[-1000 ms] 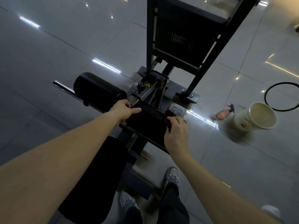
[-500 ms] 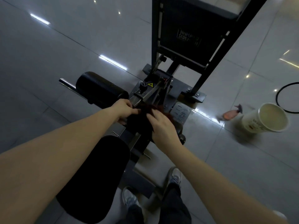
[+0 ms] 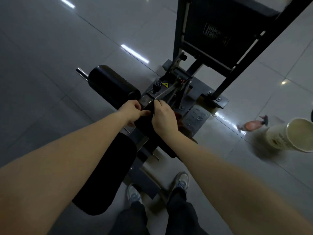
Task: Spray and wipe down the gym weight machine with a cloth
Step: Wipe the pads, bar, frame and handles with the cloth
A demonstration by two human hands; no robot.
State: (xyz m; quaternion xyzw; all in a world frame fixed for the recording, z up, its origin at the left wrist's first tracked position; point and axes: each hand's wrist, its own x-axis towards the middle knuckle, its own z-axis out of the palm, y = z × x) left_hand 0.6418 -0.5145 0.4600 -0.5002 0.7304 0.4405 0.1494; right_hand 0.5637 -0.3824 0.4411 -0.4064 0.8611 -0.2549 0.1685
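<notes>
Two hands, left (image 3: 133,111) and right (image 3: 163,117), each grip one dark cloth (image 3: 144,122) on the machine (image 3: 171,92). One spray bottle (image 3: 252,124) and one bucket (image 3: 291,135) sit on the floor.

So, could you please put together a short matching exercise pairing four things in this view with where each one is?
Things:
1. spray bottle
2. paper cup
3. roller pad
4. yellow warning sticker

Places:
a. on its side at the right edge of the view
b. on the machine frame beside a black knob
c. lying on the floor tiles, left of the cup
d. on a bar, beyond the left hand

Pairs: 1-c, 2-a, 3-d, 4-b
</notes>
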